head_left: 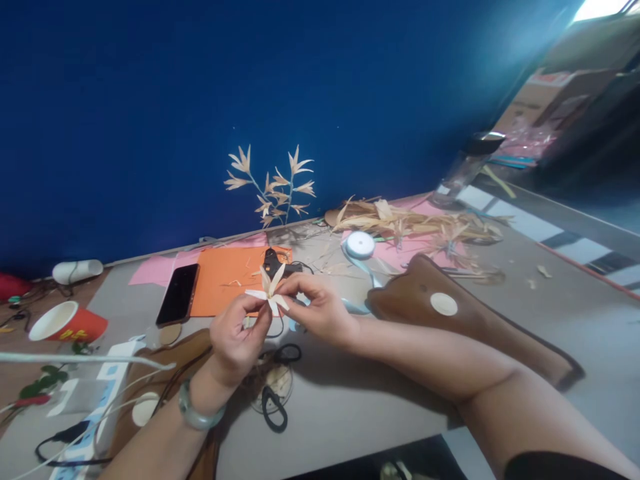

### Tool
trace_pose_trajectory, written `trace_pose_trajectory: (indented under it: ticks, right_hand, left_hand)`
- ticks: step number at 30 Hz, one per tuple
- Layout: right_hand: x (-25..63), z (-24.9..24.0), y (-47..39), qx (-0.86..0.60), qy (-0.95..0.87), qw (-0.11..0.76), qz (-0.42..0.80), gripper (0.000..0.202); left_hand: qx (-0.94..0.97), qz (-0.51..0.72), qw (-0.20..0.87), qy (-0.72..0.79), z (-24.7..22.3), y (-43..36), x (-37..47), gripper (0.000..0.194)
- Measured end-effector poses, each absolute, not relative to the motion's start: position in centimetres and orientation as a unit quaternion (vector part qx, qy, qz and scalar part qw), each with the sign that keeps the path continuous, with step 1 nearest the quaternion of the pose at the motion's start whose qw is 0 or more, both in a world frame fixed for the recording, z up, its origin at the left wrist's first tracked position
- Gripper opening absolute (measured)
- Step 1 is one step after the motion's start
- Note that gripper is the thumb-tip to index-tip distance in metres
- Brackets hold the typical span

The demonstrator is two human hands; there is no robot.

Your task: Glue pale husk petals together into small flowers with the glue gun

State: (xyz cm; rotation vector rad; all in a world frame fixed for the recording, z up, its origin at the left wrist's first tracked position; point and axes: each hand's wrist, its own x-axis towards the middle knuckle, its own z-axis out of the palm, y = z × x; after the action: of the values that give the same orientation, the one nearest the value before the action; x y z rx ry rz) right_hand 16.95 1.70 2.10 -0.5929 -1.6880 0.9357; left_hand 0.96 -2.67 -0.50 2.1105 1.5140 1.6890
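Note:
A pale flower (271,292) with several pointed petals, seemingly made of dried husk, is held up between both hands. My left hand (239,333) pinches it from the left, low near its base. From the right, my right hand (317,308) pinches a petal or the base with thumb and forefinger; the exact spot is hidden. Just behind the flower lies a black glue gun (280,261) on an orange sheet (215,273). Below the hands, black-handled scissors (274,410) rest on the table, partly over a small round coil.
Branches of similar flowers (291,183) stand against the blue wall. Dried husks (400,220) and a ribbon roll (360,245) lie behind. A phone (179,293), a paper cup (67,323) and a power strip (113,380) with cables are at left. A brown board (450,313) lies right.

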Motion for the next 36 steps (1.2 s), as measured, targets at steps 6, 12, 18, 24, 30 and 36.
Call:
trace_pose_trajectory:
  ticks: [6, 12, 18, 24, 30, 36]
  right_hand:
    - [16.8, 1.5, 1.3, -0.245, -0.71, 0.556, 0.355, 0.009]
    - [16.7, 1.2, 0.7, -0.207, -0.719, 0.592, 0.301, 0.006]
    - [16.5, 0.9, 0.8, -0.206, -0.704, 0.592, 0.334, 0.006]
    - [16.5, 0.8, 1.2, -0.199, -0.675, 0.586, 0.402, 0.01]
    - [16.9, 1.6, 0.9, -0.217, -0.672, 0.579, 0.407, 0.012]
    - [17.1, 2.3, 1.4, -0.227, -0.661, 0.536, 0.474, 0.014]
  left_hand:
    - [0.689, 0.532, -0.007, 0.492, -0.6, -3.2, 1.0, 0.006]
    - [0.688, 0.521, -0.029, 0.505, -0.5, -3.5, 1.0, 0.007]
    - [0.726, 0.506, -0.11, 0.452, -0.4, -3.3, 0.7, 0.009]
    - [0.754, 0.486, -0.184, 0.402, -1.0, -3.1, 0.5, 0.028]
    - [0.764, 0.471, -0.226, 0.378, -1.4, -3.2, 0.7, 0.041]
    - [0.728, 0.563, -0.069, 0.385, -0.5, -2.9, 1.1, 0.031]
